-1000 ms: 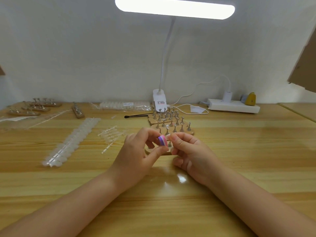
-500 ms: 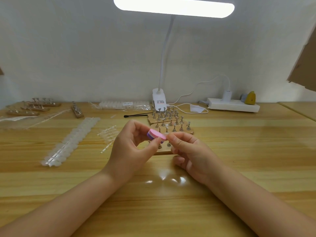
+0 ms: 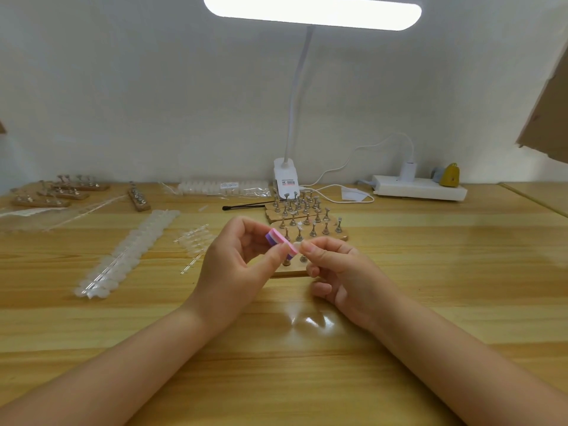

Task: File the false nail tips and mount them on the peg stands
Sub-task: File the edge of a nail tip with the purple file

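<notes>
Two bare hands meet above a wooden bench. The left hand pinches a small pink and purple nail file; the right hand pinches a tiny clear nail tip against it. Peg stands sit just behind, strips of nail tips lie left, and a lit desk lamp hangs overhead.
</notes>
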`<action>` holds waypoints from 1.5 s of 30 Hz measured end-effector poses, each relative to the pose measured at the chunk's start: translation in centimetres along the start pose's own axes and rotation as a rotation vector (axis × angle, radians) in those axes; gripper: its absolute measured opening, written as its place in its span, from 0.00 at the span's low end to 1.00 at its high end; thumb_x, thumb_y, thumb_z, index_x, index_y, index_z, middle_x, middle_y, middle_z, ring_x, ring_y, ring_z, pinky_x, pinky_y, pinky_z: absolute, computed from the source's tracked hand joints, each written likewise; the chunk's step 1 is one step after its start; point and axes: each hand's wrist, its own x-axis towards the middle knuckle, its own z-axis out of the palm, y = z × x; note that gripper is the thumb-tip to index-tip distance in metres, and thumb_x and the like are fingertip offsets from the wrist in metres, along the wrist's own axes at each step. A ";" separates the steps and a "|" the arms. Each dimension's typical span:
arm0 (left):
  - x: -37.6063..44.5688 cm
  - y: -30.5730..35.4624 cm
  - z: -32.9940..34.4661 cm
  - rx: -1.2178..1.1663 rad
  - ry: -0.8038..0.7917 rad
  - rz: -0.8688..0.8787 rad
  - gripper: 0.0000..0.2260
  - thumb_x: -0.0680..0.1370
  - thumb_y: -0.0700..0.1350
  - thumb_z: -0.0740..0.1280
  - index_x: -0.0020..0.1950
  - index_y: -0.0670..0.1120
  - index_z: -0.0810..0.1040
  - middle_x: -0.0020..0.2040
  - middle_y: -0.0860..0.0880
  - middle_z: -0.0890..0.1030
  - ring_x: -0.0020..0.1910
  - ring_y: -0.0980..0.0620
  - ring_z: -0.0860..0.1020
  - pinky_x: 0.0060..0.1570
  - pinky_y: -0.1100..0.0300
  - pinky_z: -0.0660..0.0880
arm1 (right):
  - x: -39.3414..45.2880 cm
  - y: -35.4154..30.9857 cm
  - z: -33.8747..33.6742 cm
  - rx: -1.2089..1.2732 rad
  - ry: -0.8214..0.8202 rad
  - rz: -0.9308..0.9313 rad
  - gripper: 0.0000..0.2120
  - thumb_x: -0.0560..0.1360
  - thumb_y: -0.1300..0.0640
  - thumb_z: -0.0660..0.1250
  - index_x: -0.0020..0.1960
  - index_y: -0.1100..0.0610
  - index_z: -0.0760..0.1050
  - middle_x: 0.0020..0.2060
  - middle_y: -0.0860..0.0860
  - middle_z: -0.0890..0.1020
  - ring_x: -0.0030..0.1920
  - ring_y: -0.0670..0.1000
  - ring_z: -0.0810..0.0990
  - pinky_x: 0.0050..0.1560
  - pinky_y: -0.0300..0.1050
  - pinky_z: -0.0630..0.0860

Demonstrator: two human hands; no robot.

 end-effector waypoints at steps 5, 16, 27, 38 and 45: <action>0.0 -0.2 0.3 0.042 -0.081 -0.062 0.13 0.71 0.45 0.73 0.50 0.42 0.75 0.45 0.45 0.84 0.45 0.47 0.83 0.49 0.45 0.80 | 0.0 0.0 0.0 -0.017 -0.003 0.006 0.04 0.65 0.56 0.73 0.39 0.56 0.81 0.33 0.50 0.76 0.30 0.44 0.69 0.24 0.34 0.66; -0.1 0.0 0.3 0.006 -0.053 -0.024 0.14 0.70 0.49 0.71 0.51 0.44 0.76 0.43 0.45 0.83 0.43 0.48 0.83 0.44 0.54 0.81 | -0.1 -0.1 0.1 -0.036 -0.025 0.022 0.01 0.66 0.56 0.72 0.37 0.53 0.82 0.33 0.49 0.76 0.30 0.44 0.71 0.26 0.35 0.69; 0.1 0.2 0.0 -0.041 -0.034 -0.018 0.13 0.72 0.47 0.69 0.53 0.42 0.77 0.42 0.46 0.83 0.38 0.51 0.82 0.39 0.62 0.78 | -0.1 0.0 0.2 -0.061 -0.035 0.013 0.02 0.67 0.55 0.71 0.37 0.53 0.81 0.34 0.49 0.77 0.30 0.44 0.72 0.26 0.36 0.68; 0.2 -0.1 0.0 -0.004 -0.154 -0.076 0.14 0.73 0.48 0.66 0.56 0.46 0.80 0.41 0.47 0.84 0.32 0.52 0.78 0.38 0.59 0.78 | -0.3 0.0 0.4 -0.064 -0.053 -0.014 0.06 0.67 0.52 0.70 0.42 0.54 0.81 0.34 0.49 0.77 0.32 0.45 0.71 0.26 0.36 0.67; 0.2 -0.2 -0.1 -0.040 -0.148 -0.090 0.13 0.74 0.48 0.66 0.57 0.45 0.80 0.39 0.48 0.83 0.31 0.51 0.77 0.39 0.58 0.78 | -0.2 -0.1 0.4 -0.082 -0.061 -0.028 0.06 0.65 0.49 0.72 0.37 0.51 0.83 0.35 0.50 0.76 0.32 0.44 0.71 0.27 0.36 0.67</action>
